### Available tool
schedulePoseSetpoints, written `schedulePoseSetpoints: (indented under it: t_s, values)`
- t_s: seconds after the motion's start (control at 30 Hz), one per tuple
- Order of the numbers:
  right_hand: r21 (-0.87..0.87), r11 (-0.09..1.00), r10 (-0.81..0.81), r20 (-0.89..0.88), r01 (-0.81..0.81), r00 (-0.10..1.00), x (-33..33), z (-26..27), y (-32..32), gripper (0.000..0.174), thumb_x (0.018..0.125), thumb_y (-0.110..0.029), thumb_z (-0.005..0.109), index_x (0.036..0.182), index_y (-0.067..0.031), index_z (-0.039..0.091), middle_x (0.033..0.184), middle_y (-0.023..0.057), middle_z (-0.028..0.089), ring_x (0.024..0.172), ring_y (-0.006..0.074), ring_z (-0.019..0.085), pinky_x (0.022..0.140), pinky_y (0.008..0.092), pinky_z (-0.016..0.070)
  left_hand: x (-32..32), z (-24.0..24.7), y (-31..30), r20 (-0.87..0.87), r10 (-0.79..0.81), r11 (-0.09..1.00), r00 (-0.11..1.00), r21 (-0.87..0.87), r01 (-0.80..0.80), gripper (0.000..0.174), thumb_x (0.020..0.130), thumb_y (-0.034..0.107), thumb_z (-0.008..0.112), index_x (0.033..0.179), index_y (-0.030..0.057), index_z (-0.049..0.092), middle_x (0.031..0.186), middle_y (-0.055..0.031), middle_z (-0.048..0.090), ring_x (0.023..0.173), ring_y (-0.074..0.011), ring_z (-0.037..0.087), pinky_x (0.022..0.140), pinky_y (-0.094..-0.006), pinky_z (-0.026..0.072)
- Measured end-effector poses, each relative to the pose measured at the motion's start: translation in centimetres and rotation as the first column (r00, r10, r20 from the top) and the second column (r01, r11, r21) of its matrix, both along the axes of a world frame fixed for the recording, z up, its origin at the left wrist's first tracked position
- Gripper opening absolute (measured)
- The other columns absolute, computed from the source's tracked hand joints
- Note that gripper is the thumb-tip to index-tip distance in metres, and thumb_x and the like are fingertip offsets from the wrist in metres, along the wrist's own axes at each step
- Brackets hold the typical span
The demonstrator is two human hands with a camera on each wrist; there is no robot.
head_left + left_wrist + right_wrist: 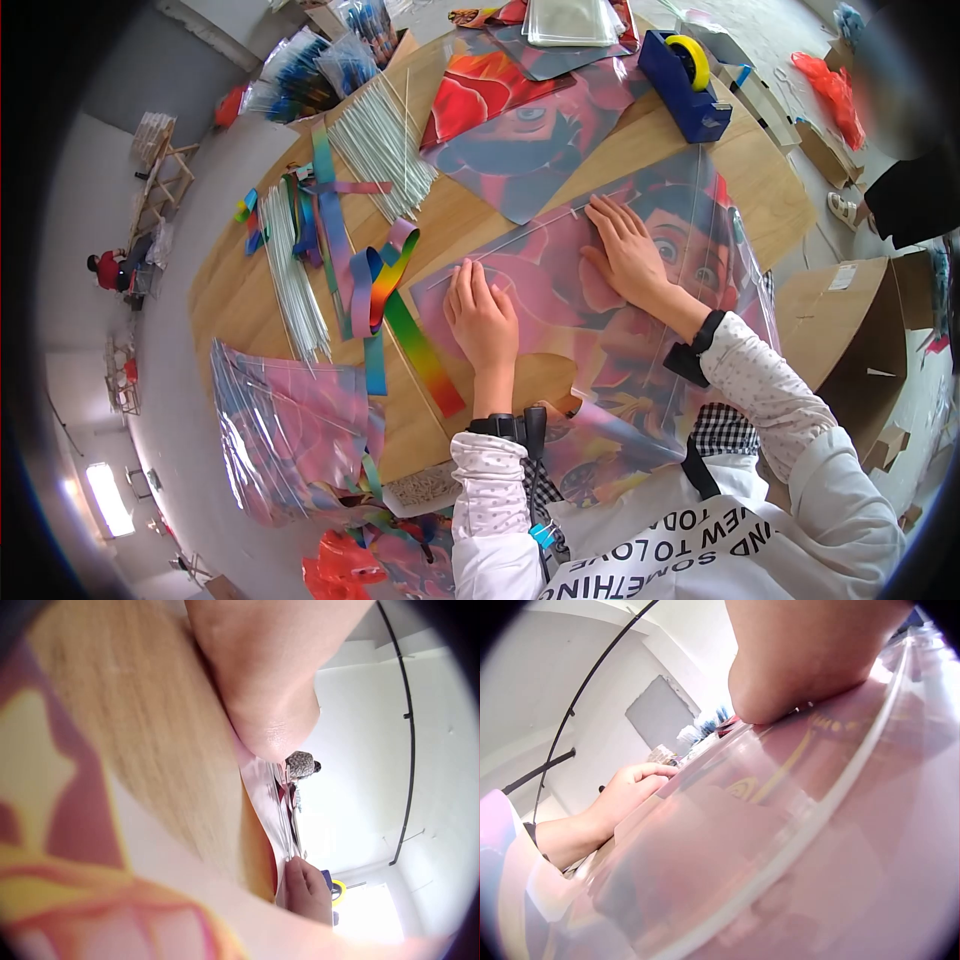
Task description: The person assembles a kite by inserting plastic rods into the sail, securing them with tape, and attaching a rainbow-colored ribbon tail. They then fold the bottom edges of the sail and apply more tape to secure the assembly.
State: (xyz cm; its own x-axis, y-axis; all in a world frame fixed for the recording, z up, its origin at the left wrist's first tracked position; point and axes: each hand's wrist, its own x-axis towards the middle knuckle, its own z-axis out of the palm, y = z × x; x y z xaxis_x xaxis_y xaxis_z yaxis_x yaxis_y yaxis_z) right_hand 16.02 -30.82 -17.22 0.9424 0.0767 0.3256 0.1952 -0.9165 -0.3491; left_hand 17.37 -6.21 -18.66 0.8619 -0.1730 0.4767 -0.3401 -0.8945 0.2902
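Where hands touch film, ribbons, sticks nearby

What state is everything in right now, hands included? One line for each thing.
Left hand: open, resting on the printed sheet.
Right hand: open, fingers slightly spread, resting on the same sheet.
Printed sheet: spread out under both hands.
Rainbow ribbon: loosely looped.
White sticks: loose, in a pile.
Tape dispenser: yellow roll in place.
Cardboard box: open.
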Motion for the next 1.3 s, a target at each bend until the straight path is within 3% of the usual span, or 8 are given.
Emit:
schedulePoseSetpoints:
  t_s: [0.2, 0.63, 1.3]
  values:
    - [-0.027, 1.0, -0.012, -0.01, 0.012, 1.0, 0.06, -0.1, 0.05, 0.056, 0.097, -0.034, 0.058, 0.14, 0.0004, 0.045, 0.15, 0.0168, 0.044, 0.142, 0.0323, 0.037, 0.12, 0.0442, 0.0281, -0.03, 0.09, 0.01, -0.003, -0.01, 1.0, 1.0, 0.006, 0.01, 0.037, 0.092, 0.013, 0.056, 0.127, 0.0005, 0.06, 0.135, -0.014, 0.058, 0.127, -0.0329, 0.053, 0.108, -0.0456, 0.0394]
    - [0.012, 1.0, 0.002, -0.011, -0.002, 1.0, 0.27, -0.33, -0.07, 0.056, 0.095, -0.027, 0.062, 0.141, -0.0009, 0.045, 0.151, 0.0173, 0.043, 0.141, 0.0351, 0.038, 0.119, 0.0459, 0.0276, 0.04, 0.09, 0.0, 0.008, -0.002, 0.999, 1.0, -0.033, 0.003, 0.037, 0.092, 0.014, 0.056, 0.125, -0.0015, 0.061, 0.133, -0.0153, 0.059, 0.128, -0.033, 0.052, 0.107, -0.0467, 0.0399]
    - [-0.049, 0.999, -0.001, -0.015, 0.0, 1.0, 0.25, -0.23, 0.12, 0.053, 0.097, -0.026, 0.06, 0.142, -0.0019, 0.045, 0.151, 0.0154, 0.044, 0.141, 0.0335, 0.039, 0.118, 0.0444, 0.0296, -0.07, 0.05, -0.12, -0.006, 0.02, 0.997, 1.0, -0.069, -0.02, 0.039, 0.091, 0.012, 0.059, 0.127, -0.0036, 0.059, 0.136, -0.0166, 0.057, 0.129, -0.0327, 0.051, 0.109, -0.0455, 0.0396]
